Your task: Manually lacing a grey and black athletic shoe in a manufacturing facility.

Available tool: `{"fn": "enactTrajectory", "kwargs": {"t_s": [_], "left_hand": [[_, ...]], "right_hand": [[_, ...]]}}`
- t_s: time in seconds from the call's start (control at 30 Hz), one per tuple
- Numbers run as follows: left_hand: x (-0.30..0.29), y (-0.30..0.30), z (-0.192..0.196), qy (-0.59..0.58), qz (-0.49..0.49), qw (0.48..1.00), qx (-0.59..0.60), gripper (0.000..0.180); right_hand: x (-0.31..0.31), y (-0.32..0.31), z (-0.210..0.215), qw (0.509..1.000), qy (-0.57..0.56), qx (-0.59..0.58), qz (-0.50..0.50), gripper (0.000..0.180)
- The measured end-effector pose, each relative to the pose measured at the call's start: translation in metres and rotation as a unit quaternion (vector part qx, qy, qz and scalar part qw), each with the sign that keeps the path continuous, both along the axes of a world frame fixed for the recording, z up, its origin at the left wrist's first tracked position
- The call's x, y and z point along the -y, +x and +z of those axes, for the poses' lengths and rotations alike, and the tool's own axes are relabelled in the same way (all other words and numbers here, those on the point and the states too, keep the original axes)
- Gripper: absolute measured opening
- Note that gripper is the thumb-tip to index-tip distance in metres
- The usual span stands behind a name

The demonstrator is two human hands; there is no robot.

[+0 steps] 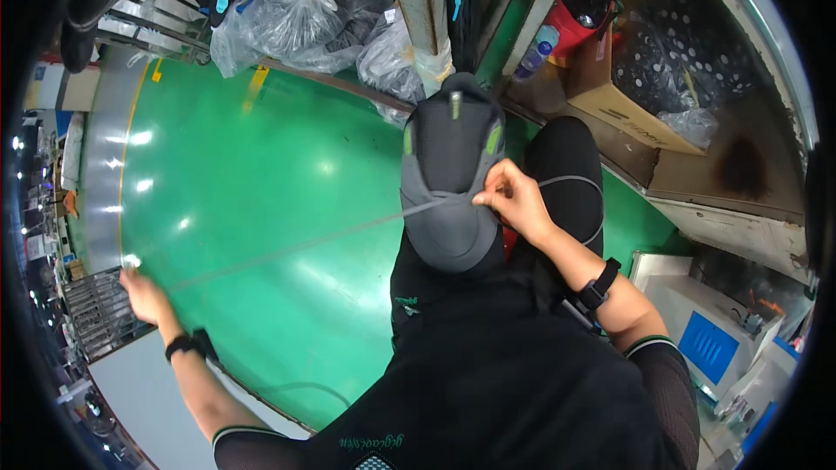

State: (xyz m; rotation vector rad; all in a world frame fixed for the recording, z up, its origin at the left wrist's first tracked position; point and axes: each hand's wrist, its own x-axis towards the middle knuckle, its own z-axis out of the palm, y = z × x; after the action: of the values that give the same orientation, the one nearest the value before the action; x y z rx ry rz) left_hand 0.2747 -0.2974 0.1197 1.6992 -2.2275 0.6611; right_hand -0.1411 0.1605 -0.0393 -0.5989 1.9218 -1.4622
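A dark grey shoe [457, 231] with green side accents rests over my lap, its rounded toe nearest my body. From its lowest lacing, a grey shoelace [348, 226] runs taut far out to the left. My left hand [146, 298], smeared by motion, is closed at that far end with the arm stretched out. Close to the shoe's right eyelet edge, my right hand [515, 200] pinches the lace between thumb and fingers. Another length of lace loops from behind this hand over my right knee. What exactly lies between the right fingertips is partly hidden.
Clear plastic bags [305, 13] fill a rack beyond the shoe, beside a metal post [418, 9]. A cardboard box [627, 109] and a red bin [579, 26] sit on the right-hand shelf. A grey machine [705, 331] stands right, a white panel [174, 392] lower left.
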Motion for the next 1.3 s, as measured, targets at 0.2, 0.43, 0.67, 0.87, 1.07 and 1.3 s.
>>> {"fn": "enactTrajectory", "kwargs": {"t_s": [0.2,0.43,0.67,0.87,1.07,1.3], "left_hand": [[-0.031,-0.023,-0.101,0.209,-0.103,0.956,-0.178,0.024],[-0.253,-0.267,-0.108,0.399,-0.434,0.755,-0.286,0.01],[-0.28,-0.285,-0.099,0.378,-0.447,0.755,-0.296,0.011],[-0.276,-0.287,-0.092,0.23,-0.492,0.82,-0.18,0.008],[-0.277,-0.295,-0.1,0.236,-0.482,0.829,-0.158,0.011],[-0.268,-0.293,-0.115,0.401,-0.395,0.803,-0.194,0.013]], "right_hand": [[-0.023,0.002,0.014,0.973,-0.051,0.222,-0.038,0.02],[-0.014,0.007,0.042,0.984,-0.005,0.161,-0.072,0.012],[-0.003,0.0,0.037,0.99,0.096,-0.098,-0.021,0.008],[0.013,-0.011,0.051,0.808,0.153,-0.545,0.164,0.005],[0.0,-0.037,0.059,0.819,0.109,-0.5,0.259,0.01],[-0.001,-0.04,0.06,0.831,0.105,-0.484,0.254,0.013]]}}
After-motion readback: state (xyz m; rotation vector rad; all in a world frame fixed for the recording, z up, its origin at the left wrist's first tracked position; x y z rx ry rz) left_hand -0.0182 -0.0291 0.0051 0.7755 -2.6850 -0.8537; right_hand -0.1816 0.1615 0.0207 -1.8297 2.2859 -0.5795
